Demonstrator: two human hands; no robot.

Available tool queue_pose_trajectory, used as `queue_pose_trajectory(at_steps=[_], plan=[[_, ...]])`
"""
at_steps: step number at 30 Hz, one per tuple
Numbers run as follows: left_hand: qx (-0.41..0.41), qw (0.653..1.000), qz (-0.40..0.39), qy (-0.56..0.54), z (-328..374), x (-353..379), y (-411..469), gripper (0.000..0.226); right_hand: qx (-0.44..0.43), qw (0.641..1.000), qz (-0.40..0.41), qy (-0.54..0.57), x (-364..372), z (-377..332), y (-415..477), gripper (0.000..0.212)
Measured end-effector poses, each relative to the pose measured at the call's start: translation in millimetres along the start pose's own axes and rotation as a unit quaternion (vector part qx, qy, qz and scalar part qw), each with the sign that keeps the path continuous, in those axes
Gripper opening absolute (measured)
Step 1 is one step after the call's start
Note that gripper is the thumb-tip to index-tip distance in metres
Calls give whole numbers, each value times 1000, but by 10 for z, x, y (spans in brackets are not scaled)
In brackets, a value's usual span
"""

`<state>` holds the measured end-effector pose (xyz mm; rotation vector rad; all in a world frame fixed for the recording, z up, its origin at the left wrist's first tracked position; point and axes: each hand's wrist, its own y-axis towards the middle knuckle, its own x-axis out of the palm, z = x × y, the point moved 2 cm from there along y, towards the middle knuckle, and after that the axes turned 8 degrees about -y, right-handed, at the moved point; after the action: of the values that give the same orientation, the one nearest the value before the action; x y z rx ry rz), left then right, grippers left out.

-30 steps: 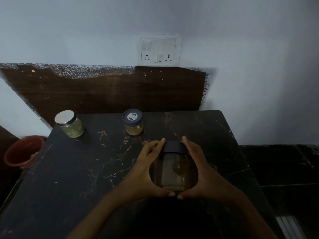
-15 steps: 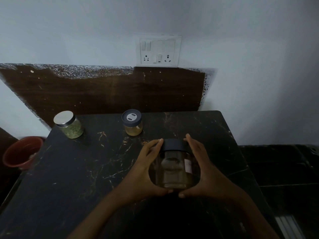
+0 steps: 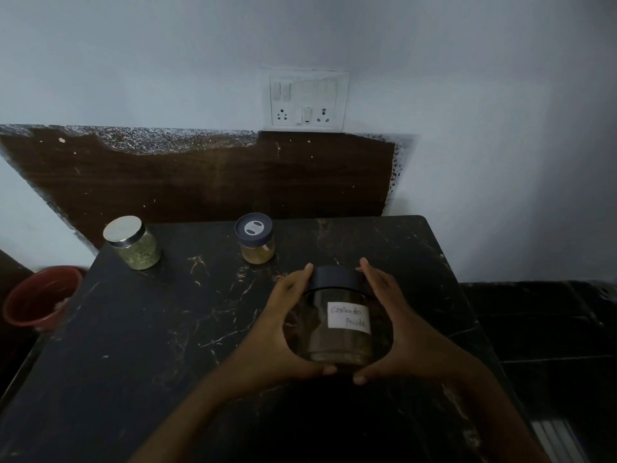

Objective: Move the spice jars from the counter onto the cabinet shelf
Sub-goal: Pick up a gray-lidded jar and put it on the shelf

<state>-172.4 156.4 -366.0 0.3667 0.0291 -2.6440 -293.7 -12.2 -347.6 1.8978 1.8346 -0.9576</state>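
Note:
A large glass jar (image 3: 337, 315) with a black lid and a white handwritten label sits between both hands over the black marble counter (image 3: 150, 329). My left hand (image 3: 280, 332) curls round its left side and my right hand (image 3: 397, 329) round its right side, thumbs under its near edge. A small jar with a dark lid and tan powder (image 3: 255, 242) stands behind it. A jar with a silver lid and green contents (image 3: 133, 243) stands at the counter's back left corner. No cabinet shelf is in view.
A brown panel (image 3: 200, 175) backs the counter, with a white switch and socket plate (image 3: 307, 100) on the wall above. A red bucket (image 3: 40, 299) stands beyond the counter's left edge. Dark floor tiles (image 3: 541, 329) lie to the right.
The large jar has turned in my hands, so its white label now faces me. The other two jars have not moved.

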Motion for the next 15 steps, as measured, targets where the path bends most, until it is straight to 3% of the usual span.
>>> queue_pose_trajectory(at_steps=[5,15], plan=[[-26,998,-55,-18,2,-8,47,128,-5,999,36,-24,10,8,56,124],[63,996,-13,68,254,-59,229,119,-38,994,50,-87,-266,-170,100,127]])
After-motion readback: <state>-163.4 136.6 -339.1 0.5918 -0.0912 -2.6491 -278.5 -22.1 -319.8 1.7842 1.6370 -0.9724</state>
